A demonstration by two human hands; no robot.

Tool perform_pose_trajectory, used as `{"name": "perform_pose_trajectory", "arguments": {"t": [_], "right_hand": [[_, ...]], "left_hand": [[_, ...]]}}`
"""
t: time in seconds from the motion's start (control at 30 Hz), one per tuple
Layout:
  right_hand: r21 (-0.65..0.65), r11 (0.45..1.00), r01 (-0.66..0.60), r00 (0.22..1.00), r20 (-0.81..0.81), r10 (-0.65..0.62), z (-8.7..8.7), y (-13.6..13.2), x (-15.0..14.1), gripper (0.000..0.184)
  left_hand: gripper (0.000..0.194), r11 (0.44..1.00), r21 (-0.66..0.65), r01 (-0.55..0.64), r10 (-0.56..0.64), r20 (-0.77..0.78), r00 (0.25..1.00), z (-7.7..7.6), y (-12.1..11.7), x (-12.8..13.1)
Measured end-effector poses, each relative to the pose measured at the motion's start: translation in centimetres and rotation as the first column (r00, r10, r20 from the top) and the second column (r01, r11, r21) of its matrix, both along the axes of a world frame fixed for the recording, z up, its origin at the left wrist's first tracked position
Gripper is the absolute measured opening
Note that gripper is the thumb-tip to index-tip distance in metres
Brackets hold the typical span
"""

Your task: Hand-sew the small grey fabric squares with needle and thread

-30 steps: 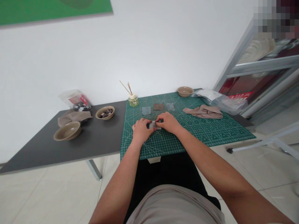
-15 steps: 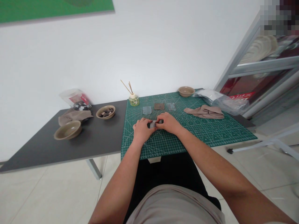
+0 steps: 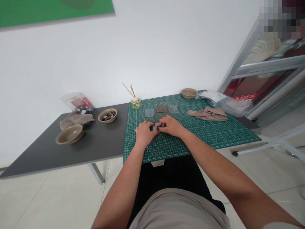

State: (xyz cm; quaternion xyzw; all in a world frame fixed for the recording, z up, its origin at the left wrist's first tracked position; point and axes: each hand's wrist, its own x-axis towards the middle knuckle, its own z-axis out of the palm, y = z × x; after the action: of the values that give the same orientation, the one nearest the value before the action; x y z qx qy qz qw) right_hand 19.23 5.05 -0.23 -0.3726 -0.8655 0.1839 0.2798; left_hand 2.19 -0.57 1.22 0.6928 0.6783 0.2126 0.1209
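Both hands meet over the green cutting mat (image 3: 166, 146), around a small flat greyish piece (image 3: 155, 127) with a dark part at its side. My left hand (image 3: 145, 131) has its fingers closed on the left side of this piece. From the right, my right hand (image 3: 172, 125) pinches it between thumb and fingers; the fingers hide much of it. Just beyond the hands lie a pale translucent square (image 3: 149, 113), a brown square (image 3: 161, 109) and a clear square (image 3: 174, 109), in a row on the mat.
A reed diffuser (image 3: 136, 102) stands at the mat's back left. Right of the hands lie a brown cloth (image 3: 209, 114) and a plastic bag (image 3: 226, 102), near a bowl (image 3: 189, 93). On the dark table are a bowl of small chips (image 3: 107, 115), another bowl (image 3: 69, 135), a cloth and a bag.
The hands stay in almost the same place, still gripping the greyish piece. Only a slight shift of the head view shows; the objects on the table have not moved.
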Motion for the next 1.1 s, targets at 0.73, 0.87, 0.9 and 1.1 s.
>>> {"name": "perform_pose_trajectory", "arguments": {"t": [0.73, 0.87, 0.9, 1.1], "right_hand": [[-0.05, 0.945, 0.324, 0.86, -0.4, -0.316, 0.5, -0.3, 0.1, 0.022], [-0.058, 0.939, 0.338, 0.849, -0.412, -0.331, 0.4, -0.2, 0.1, 0.021], [-0.062, 0.938, 0.34, 0.846, -0.416, -0.334, 0.4, -0.2, 0.1, 0.021], [-0.08, 0.945, 0.318, 0.847, -0.423, -0.321, 0.4, -0.1, 0.1, 0.02]], "left_hand": [[0.05, 0.991, -0.071, 0.111, -0.115, -0.043, 0.992, 0.5, 0.2, -0.5], [0.036, 0.992, -0.072, 0.101, -0.093, 0.109, 0.99, 0.3, 0.9, -1.9], [0.03, 0.988, -0.084, 0.133, -0.114, 0.2, 0.973, 0.3, 1.2, -2.5], [0.016, 0.994, 0.101, 0.05, -0.086, 0.395, 0.914, 2.4, 2.4, -6.6]]}}
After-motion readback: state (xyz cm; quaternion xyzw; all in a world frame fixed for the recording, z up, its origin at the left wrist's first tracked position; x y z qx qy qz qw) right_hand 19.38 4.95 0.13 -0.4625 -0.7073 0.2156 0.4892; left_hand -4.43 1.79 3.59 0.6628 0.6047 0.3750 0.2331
